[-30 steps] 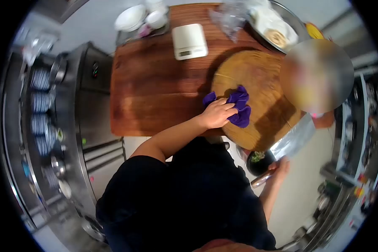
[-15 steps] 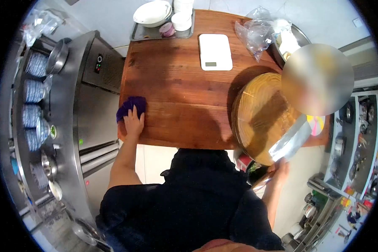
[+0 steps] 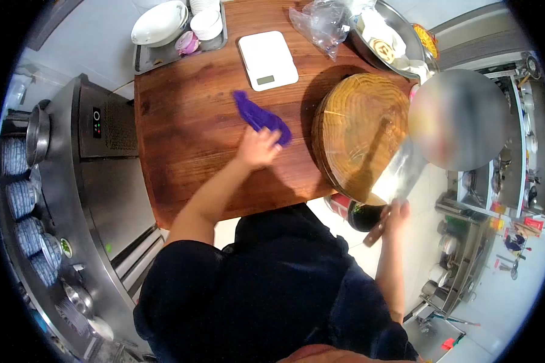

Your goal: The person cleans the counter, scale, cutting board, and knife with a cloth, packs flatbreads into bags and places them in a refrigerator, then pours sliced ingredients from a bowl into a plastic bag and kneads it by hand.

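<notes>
On the wooden table (image 3: 188, 145), my left hand (image 3: 258, 148) grips a crumpled purple cloth (image 3: 254, 116), slightly smeared by motion. My right hand (image 3: 396, 216) is closed round the wooden handle of a cleaver (image 3: 399, 174). Its broad, shiny blade reaches over the near right edge of a thick round chopping block (image 3: 357, 121); I cannot tell whether the blade touches the wood. A white kitchen scale (image 3: 267, 59) lies beyond the cloth, left of the block.
At the back left, a grey tray (image 3: 145, 63) carries white bowls (image 3: 159, 23) and a cut onion (image 3: 187, 43). A clear plastic bag (image 3: 321, 29) and a metal basin (image 3: 399, 27) stand behind the block. A steel fridge (image 3: 112, 181) flanks the left. A blurred disc hides the area right of the block.
My left hand has carried the purple cloth from the table's left edge to the middle. My right hand still holds the cleaver by the block. The camera view has turned to the right.
</notes>
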Action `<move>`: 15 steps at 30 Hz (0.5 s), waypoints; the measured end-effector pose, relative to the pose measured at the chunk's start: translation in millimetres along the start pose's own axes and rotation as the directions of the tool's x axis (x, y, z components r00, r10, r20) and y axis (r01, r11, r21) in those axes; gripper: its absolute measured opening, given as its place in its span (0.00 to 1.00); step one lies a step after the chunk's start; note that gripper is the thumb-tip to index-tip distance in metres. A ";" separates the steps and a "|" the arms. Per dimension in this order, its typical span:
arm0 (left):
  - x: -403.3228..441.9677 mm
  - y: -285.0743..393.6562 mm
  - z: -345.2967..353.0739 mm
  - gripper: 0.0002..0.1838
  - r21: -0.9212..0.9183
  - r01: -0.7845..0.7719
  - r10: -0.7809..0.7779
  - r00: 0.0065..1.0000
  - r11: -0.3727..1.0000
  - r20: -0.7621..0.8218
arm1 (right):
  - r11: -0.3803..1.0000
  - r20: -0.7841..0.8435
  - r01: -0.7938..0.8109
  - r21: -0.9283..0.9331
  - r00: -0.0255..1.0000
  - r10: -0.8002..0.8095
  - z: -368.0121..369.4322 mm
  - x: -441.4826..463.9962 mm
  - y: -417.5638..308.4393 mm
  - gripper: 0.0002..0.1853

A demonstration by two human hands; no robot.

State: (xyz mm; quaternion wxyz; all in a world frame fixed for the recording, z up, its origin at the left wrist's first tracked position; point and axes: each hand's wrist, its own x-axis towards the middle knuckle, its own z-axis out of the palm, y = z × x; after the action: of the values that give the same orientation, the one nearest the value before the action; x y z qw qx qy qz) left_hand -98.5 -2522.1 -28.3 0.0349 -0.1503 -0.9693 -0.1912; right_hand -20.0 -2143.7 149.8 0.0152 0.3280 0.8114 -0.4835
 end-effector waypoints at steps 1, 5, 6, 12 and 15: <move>-9.2 24.1 10.8 0.24 -0.083 -0.053 0.053 0.999 0.995 -0.001 | 0.980 -0.015 0.182 -0.082 0.983 -0.184 3.8 13.4 5.1 0.11; -50.1 97.6 49.4 0.21 -0.272 -0.464 0.408 0.881 0.843 -0.239 | 0.469 0.153 0.664 -0.583 0.656 -0.739 26.0 65.1 3.2 0.26; -56.1 100.3 45.2 0.21 -0.324 -0.438 0.435 0.896 0.838 -0.087 | 0.438 0.197 0.664 -0.606 0.659 -0.726 33.0 69.0 -2.2 0.26; -118.7 21.4 -28.9 0.26 -0.107 -0.095 0.112 0.978 0.990 0.174 | 0.309 0.321 0.678 -0.667 0.635 -0.703 81.2 75.5 9.6 0.26; -176.2 -34.0 -60.6 0.28 -0.008 0.279 -0.276 0.954 0.960 0.114 | 0.356 0.294 0.689 -0.631 0.637 -0.712 91.4 68.2 12.5 0.26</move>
State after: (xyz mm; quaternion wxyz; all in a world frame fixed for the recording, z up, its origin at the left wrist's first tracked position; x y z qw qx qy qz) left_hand 59.6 -2624.1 -6.6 -0.0482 -0.0236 -0.9789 -0.1971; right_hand -93.3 -2177.1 68.2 -0.0829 -0.0734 0.9893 -0.0948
